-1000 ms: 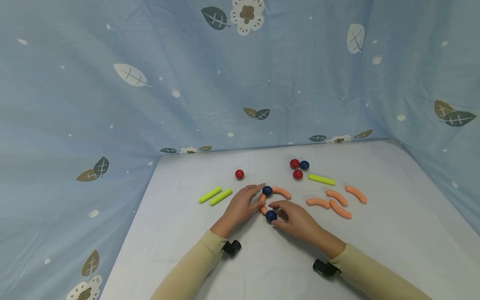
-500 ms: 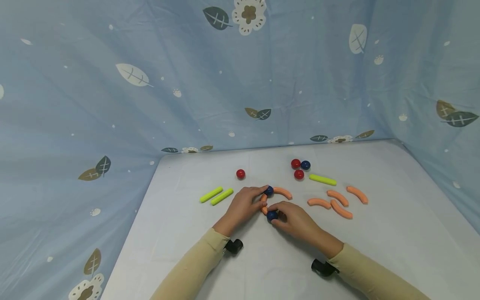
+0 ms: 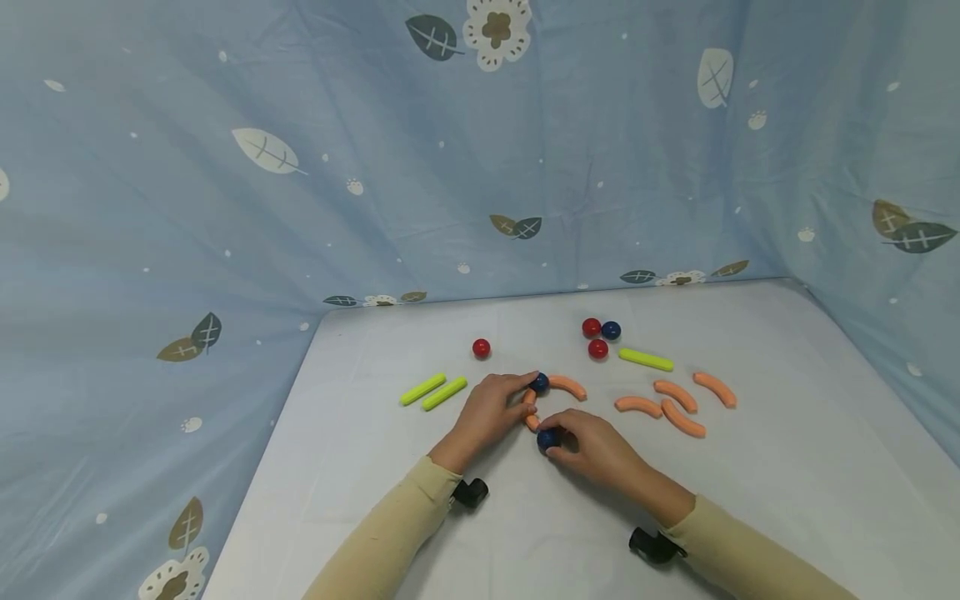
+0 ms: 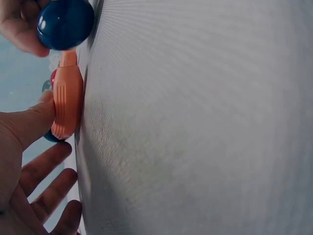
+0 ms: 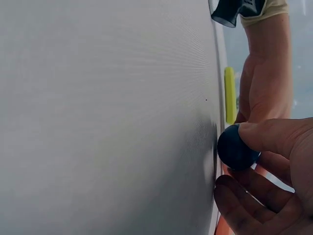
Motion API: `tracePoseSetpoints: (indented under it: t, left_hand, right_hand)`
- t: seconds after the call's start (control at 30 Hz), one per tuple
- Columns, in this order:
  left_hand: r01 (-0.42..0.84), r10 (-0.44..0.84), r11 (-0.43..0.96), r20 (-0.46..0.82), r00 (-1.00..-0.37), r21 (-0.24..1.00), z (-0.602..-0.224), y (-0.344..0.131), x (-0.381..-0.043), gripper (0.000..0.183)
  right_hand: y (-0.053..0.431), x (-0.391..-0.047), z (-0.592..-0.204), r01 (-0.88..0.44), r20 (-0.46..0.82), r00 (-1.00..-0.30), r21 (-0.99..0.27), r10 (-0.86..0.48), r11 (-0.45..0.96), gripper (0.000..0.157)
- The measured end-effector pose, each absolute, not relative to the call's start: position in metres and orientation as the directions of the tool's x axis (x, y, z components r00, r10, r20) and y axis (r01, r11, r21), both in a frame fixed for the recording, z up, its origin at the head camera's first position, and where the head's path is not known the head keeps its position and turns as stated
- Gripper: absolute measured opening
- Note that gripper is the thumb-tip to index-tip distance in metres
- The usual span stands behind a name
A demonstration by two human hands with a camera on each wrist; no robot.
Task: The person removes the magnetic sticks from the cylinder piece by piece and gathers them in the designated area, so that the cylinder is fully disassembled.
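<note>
My right hand [image 3: 596, 444] pinches a dark blue ball [image 5: 237, 148] between thumb and fingers, just above or on the white table. My left hand [image 3: 487, 410] lies to the left with its fingers fairly straight. Its thumb touches an orange curved rod [image 4: 67, 100], and its index fingertip is at a second blue ball [image 3: 539, 382] at the rod's far end. Another orange curved rod [image 3: 567, 386] reaches right from that ball. The near end of the first rod is close to the pinched ball; whether they touch I cannot tell.
Two lime green sticks [image 3: 433, 394] lie left of the hands, and a red ball [image 3: 482, 348] behind them. Farther right are two red balls [image 3: 597, 349], a blue ball [image 3: 611, 331] and a green stick [image 3: 646, 360]. Several orange curved rods [image 3: 682, 418] lie at right.
My right hand has closed its fingers on the near blue ball and shifted it slightly toward me and right. The left hand has stayed at the rod with hardly any movement.
</note>
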State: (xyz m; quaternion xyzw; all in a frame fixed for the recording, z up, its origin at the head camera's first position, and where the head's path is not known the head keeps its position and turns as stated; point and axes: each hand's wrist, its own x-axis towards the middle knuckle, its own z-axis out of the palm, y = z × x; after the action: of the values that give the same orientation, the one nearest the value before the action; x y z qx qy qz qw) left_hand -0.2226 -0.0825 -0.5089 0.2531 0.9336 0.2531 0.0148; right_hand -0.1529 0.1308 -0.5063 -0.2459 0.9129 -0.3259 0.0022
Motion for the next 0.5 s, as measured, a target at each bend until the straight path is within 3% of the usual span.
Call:
tracePoseSetpoints:
  t: [0.23, 0.5]
  left_hand:
    - [0.453, 0.473, 0.737, 0.096, -0.876, 0.502, -0.509, -0.083, -0.222, 0.058]
    - [0.441, 0.475, 0.722, 0.082, -0.876, 0.533, -0.51, -0.084, -0.223, 0.058]
  right_hand:
    - [0.143, -0.153, -0.502, -0.385, 0.135, -0.91, -0.627, -0.393, 0.677, 0.035]
    - [0.16, -0.176, -0.489, -0.361, 0.166, -0.929, -0.607, -0.331, 0.708, 0.037]
